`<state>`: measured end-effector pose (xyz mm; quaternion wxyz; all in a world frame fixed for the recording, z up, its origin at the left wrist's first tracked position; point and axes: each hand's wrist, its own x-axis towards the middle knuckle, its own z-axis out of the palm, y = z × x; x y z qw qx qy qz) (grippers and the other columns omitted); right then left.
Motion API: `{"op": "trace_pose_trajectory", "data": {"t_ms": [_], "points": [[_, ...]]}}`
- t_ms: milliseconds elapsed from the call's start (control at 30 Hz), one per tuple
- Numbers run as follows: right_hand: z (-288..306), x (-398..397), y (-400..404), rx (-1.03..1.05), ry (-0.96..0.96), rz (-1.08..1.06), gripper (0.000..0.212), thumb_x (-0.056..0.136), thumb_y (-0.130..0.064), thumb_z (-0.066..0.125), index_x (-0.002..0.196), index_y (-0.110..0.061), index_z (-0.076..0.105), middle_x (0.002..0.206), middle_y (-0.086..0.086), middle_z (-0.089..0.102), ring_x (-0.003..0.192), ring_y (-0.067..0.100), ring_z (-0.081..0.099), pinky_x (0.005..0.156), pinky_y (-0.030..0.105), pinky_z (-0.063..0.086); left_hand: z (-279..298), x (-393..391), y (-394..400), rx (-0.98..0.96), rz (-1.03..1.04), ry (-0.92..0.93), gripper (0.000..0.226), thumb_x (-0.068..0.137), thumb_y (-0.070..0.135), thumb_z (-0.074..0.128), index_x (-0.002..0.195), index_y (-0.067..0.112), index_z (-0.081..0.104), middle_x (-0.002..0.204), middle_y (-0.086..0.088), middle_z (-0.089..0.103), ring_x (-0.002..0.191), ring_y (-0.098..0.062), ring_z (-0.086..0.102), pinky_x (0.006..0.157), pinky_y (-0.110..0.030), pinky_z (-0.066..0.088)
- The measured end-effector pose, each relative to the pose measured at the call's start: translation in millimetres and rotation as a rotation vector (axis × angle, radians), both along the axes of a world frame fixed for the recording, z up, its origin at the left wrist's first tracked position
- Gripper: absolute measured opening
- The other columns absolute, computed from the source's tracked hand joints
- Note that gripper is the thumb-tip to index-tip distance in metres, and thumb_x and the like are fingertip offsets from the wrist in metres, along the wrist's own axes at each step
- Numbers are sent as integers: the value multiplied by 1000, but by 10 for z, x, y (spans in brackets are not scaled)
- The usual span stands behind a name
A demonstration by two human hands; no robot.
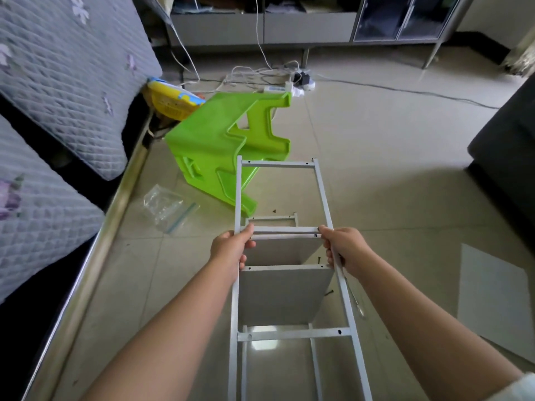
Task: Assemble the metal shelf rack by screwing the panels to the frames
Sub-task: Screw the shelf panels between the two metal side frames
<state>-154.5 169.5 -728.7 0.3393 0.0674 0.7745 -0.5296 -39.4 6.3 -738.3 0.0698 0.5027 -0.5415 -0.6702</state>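
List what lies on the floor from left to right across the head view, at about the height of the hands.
Sofa cushion → clear plastic bag → left hand → metal frame → right hand → loose white panel.

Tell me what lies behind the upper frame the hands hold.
Behind the frame: two panels, a second frame, loose screws, floor tiles. The panels hide whatever lies beneath them.

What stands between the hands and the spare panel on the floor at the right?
Nothing visible on the floor between them. But both hands are busy: the left hand and right hand each grip a rail of the frame. The panel lies flat, right of the frame, with bare tile between.
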Motion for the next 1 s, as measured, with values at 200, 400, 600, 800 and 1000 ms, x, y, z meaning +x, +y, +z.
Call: {"op": "trace_pose_trajectory", "data": {"t_ms": [200,400,600,800,1000], "points": [[-35,-76,-18,28,66,59,33,92,-21,56,62,-7,49,56,5,42,44,16,36,39,23,34,-38,-40,12,29,18,-52,18,88,30,63,83,17,51,67,0,57,44,-11,26,31,-10,22],[-100,-120,57,9,94,91,24,91,-23,58,76,-5,53,57,7,48,44,19,42,44,27,38,14,-87,22,46,-68,-92,17,90,33,59,94,20,48,69,-1,55,47,-10,24,34,-9,19],[-141,-128,63,-34,106,114,24,92,-22,56,72,-9,52,57,7,48,42,19,43,45,27,41,23,-71,-2,64,-62,-135,21,90,34,59,80,17,52,70,0,57,44,-10,23,33,-10,19],[-109,-128,36,-45,102,117,23,92,-21,56,76,-6,53,57,7,48,43,19,44,42,26,42,9,-75,-26,42,-73,-140,20,93,34,55,79,20,49,71,1,58,48,-10,23,35,-12,20],[-124,-135,63,-78,35,77,23,92,-20,57,75,-5,53,59,6,47,44,18,41,39,23,38,3,-70,-23,103,-49,-56,13,94,28,55,91,18,48,76,2,63,40,-9,23,33,-10,20]]}}
